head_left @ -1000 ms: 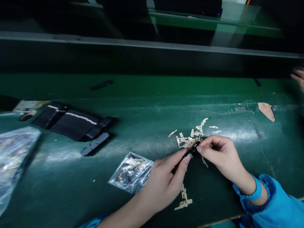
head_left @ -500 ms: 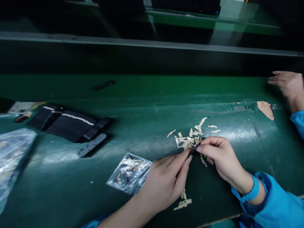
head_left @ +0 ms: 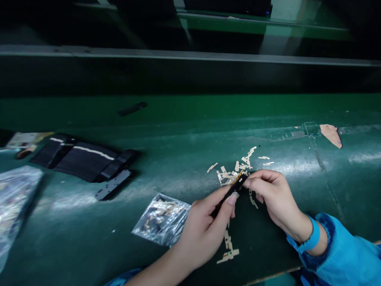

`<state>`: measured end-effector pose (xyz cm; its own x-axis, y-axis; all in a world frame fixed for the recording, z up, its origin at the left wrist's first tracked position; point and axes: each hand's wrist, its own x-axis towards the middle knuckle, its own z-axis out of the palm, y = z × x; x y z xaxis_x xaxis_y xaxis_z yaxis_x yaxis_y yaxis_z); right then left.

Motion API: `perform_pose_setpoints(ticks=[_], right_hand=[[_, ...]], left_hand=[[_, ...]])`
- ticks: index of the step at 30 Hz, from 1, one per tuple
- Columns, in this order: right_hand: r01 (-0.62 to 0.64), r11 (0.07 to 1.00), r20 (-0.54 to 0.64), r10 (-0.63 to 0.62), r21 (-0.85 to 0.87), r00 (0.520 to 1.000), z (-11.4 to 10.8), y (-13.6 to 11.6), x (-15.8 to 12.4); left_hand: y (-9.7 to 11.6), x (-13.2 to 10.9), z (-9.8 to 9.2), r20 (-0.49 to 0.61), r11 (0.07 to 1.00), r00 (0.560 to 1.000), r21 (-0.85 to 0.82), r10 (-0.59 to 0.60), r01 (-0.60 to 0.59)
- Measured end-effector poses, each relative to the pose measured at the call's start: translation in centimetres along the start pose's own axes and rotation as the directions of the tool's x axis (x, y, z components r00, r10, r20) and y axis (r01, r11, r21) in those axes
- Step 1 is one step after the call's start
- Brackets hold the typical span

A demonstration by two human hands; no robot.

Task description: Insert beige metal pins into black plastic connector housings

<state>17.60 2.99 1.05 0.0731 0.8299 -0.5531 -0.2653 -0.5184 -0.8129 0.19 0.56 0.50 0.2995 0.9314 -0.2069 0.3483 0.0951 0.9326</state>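
Note:
My left hand [head_left: 205, 226] is closed around a narrow black strip-shaped part [head_left: 237, 185], thumb on its upper face. A thin orange-yellow strip shows along the part's far edge. My right hand [head_left: 275, 194] pinches at the part's far end, thumb and forefinger together; whatever lies between those fingertips is too small to make out. Just beyond the hands lies a loose pile of small cream-coloured flat pieces [head_left: 226, 174]. More cream pieces [head_left: 229, 250] are on the bench below the left hand. A clear plastic bag [head_left: 162, 218] of small parts lies beside the left wrist.
Stacked black ribbed parts [head_left: 89, 161] lie at the left, with a dark perforated plate [head_left: 114, 184] against them. A larger plastic bag [head_left: 18, 202] is at the left edge. Farther back is a black strip [head_left: 133, 108]. A torn brown patch [head_left: 331, 135] marks the green bench [head_left: 285, 238].
My left hand has turned the black part so its broad face shows. The right hand stays at its end. Another person's hand at the far right has left view.

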Motion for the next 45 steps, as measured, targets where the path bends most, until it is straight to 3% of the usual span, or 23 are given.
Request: perform_pose_setpoints(ticks=[3, 6, 9, 18, 20, 22, 24, 26, 29, 31, 36, 45], right_hand=[[0.112, 0.993, 0.001, -0.112, -0.029, 0.994, -0.4, -0.4, 0.3], [0.195, 0.975, 0.083, -0.186, -0.106, 0.979, -0.9, -0.8, 0.4], [0.213, 0.960, 0.181, -0.181, -0.179, 0.967, -1.2, -0.8, 0.3], [0.263, 0.937, 0.222, -0.212, -0.230, 0.952, -1.8, -0.7, 0.3], [0.299, 0.928, 0.274, -0.236, -0.220, 0.932, -2.1, -1.0, 0.3], [0.340, 0.916, 0.345, -0.255, -0.212, 0.903, -2.3, -1.1, 0.3], [0.388, 0.896, 0.385, -0.287, -0.215, 0.877, -2.4, -1.2, 0.2], [0.418, 0.877, 0.357, -0.322, -0.236, 0.877, -2.4, -1.1, 0.0], [0.402, 0.876, 0.288, -0.325, -0.267, 0.901, -2.3, -0.9, -0.2], [0.385, 0.881, 0.276, -0.311, -0.277, 0.910, -2.2, -0.7, -0.4], [0.378, 0.876, 0.229, -0.319, -0.300, 0.920, -1.7, -0.4, -0.7], [0.425, 0.852, 0.224, -0.370, -0.305, 0.902, -1.4, -0.4, -0.8]], left_hand=[[-0.4, 0.0, -0.1, -0.002, 0.993, 1.000, -0.115, -0.023, 0.022], [-0.7, 0.0, 0.0, 0.006, 0.969, 0.999, -0.242, -0.051, 0.051], [-0.7, -0.1, -0.1, 0.038, 0.935, 0.997, -0.346, -0.073, 0.082], [-0.9, 0.0, -0.7, 0.174, 0.862, 0.971, -0.452, -0.165, 0.227], [-0.7, 0.6, -1.0, 0.294, 0.738, 0.932, -0.577, -0.213, 0.351], [-0.4, 1.1, -1.3, 0.462, 0.595, 0.854, -0.625, -0.240, 0.505], [-0.2, 1.4, -1.5, 0.548, 0.546, 0.799, -0.602, -0.249, 0.583], [0.0, 1.4, -1.4, 0.477, 0.604, 0.841, -0.600, -0.256, 0.525], [0.0, 1.2, -1.2, 0.228, 0.774, 0.945, -0.544, -0.234, 0.323], [0.1, 1.0, -1.1, 0.142, 0.857, 0.971, -0.457, -0.194, 0.238], [0.4, 0.8, -0.9, 0.094, 0.936, 0.988, -0.321, -0.122, 0.146], [0.5, 0.9, -0.8, 0.129, 0.933, 0.983, -0.320, -0.131, 0.167]])
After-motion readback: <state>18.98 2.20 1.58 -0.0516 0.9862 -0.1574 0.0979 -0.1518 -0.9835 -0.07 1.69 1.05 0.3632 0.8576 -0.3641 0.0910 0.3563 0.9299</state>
